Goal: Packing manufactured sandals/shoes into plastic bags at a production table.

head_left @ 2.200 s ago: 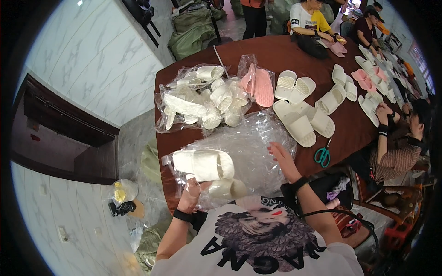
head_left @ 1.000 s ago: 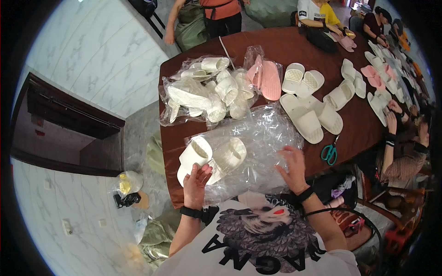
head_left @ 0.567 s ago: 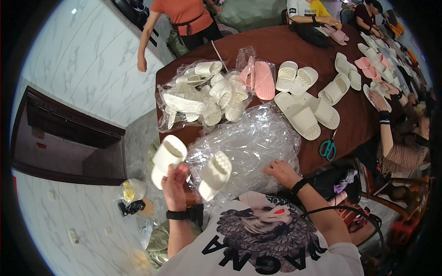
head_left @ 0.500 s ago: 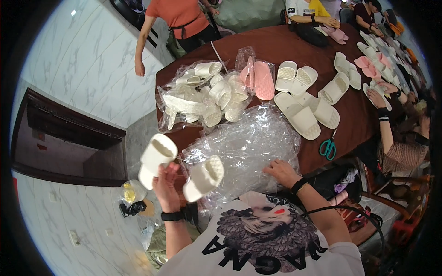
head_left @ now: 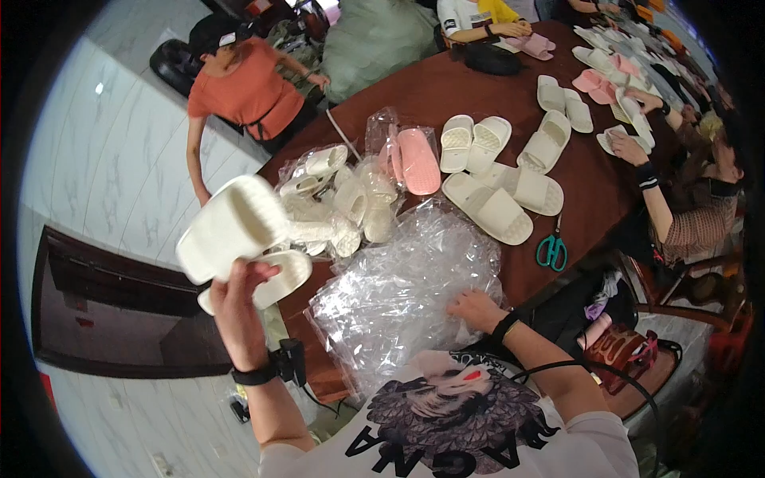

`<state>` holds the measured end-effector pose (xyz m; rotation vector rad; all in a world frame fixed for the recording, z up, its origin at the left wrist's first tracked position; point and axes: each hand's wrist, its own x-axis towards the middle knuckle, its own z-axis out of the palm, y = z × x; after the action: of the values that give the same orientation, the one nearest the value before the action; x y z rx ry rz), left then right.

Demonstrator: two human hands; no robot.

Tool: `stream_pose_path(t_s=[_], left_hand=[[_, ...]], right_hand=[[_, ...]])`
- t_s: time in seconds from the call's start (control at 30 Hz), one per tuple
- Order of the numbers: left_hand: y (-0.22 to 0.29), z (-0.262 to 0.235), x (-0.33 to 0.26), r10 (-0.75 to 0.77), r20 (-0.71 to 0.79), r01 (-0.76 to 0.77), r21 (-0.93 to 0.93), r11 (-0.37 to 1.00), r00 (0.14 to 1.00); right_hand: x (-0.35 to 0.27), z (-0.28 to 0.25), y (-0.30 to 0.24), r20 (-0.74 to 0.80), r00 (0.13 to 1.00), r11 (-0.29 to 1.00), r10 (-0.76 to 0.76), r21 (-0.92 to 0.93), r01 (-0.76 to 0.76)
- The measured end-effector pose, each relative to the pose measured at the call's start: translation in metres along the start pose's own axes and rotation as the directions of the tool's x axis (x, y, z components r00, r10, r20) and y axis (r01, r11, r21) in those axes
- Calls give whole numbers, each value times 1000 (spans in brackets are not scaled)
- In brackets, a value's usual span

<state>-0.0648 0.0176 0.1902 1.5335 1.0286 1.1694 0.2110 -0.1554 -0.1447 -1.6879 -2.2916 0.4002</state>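
My left hand (head_left: 239,307) holds a pair of cream slippers up at the left, off the table edge. One cream slipper (head_left: 239,219) is raised with its strap toward the table, and the other slipper (head_left: 288,275) sits lower behind my fingers. My right hand (head_left: 478,309) rests with fingers extended on the right side of a heap of clear plastic bags (head_left: 398,287); whether a bag edge is between its fingertips is hard to make out. Beyond the heap lie bagged cream slippers (head_left: 347,195) and a bagged pink pair (head_left: 419,159).
Loose cream slippers (head_left: 498,211) lie on the brown-covered table (head_left: 590,187), near teal-handled scissors (head_left: 551,251). A person in orange (head_left: 243,99) stands at the far left. A co-worker's hand (head_left: 629,150) handles slippers at right. Bags sit on a chair (head_left: 629,350).
My left hand has lifted the slippers up and to the left, bringing the two closer together. My right hand stays on the plastic bags. The view has shifted, and the person in orange shows more fully.
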Motion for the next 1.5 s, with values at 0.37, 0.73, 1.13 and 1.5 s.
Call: stream_pose_path(t_s=[0.37,0.73,1.13,1.5], left_hand=[[-28,229,137,-20,637,160,-163,974,771],[-158,39,-66,98,542,-546,793,269,835],[-295,-5,-123,-299,423,-328,889,319,855],[-217,58,40,74,258,-163,340,926,963]], right_hand=[[0,-6,0,-30,1000,1000,3,4,-3],[24,-78,-14,-85,983,985,-164,37,167],[22,-54,15,270,957,994,-103,44,95],[5,-68,0,-73,996,990,43,133,-34]])
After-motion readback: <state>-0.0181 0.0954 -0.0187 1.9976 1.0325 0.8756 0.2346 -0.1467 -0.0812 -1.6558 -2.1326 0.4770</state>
